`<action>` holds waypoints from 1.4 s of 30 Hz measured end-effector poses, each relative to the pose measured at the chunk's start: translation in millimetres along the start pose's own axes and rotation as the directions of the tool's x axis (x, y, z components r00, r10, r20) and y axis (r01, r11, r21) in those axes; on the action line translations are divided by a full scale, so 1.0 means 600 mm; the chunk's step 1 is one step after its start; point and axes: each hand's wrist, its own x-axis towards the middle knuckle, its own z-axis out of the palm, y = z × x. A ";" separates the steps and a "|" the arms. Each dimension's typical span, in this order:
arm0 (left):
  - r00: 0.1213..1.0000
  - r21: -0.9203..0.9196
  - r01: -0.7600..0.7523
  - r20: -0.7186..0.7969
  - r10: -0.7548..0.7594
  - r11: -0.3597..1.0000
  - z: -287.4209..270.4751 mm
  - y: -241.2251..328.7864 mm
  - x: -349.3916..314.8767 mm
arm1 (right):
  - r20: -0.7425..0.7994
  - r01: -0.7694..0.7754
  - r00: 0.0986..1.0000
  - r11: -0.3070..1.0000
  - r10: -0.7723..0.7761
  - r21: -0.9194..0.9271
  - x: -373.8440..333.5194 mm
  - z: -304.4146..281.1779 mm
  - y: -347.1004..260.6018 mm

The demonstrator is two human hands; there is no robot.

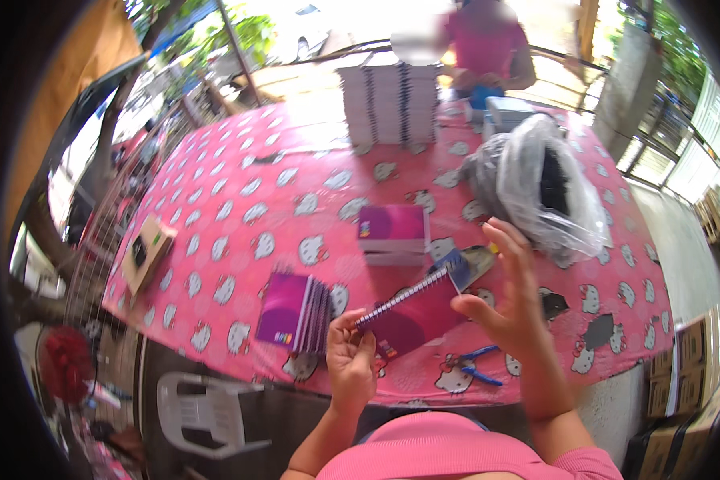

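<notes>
A purple spiral notebook is held tilted over the near part of the table, its dark coil along the upper edge. My left hand pinches its left end, thumb on the cover. Beside its right end, my right hand is raised with thumb and fingers apart, holding nothing. Just left of my left hand lies a stack of purple spiral notebooks. Beyond the held notebook sits a stack of purple-covered pads. Blue-handled pliers rest near the front edge. A blue and yellow printed item lies partly behind the notebook.
A clear plastic bag with dark contents stands at right on the pink patterned tablecloth. Tall stacks of spiral-bound books rise at the back. Opposite is a person in pink. A cardboard piece lies far left; a white chair stands below.
</notes>
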 end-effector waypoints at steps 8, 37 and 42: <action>0.800 0.443 -0.354 -0.313 0.512 0.823 -0.122 0.106 -0.010 | 0.524 -0.573 0.819 0.265 0.236 0.776 0.014 0.285 -0.157; 0.748 0.553 -0.109 -0.501 0.435 0.826 -0.270 0.018 0.086 | 0.322 -0.273 0.940 0.810 0.110 0.519 -0.013 0.411 -0.177; 0.579 0.699 -0.455 -0.238 0.780 0.551 -0.245 0.112 0.037 | 0.342 -0.575 0.781 0.815 0.522 0.068 -0.118 0.235 -0.032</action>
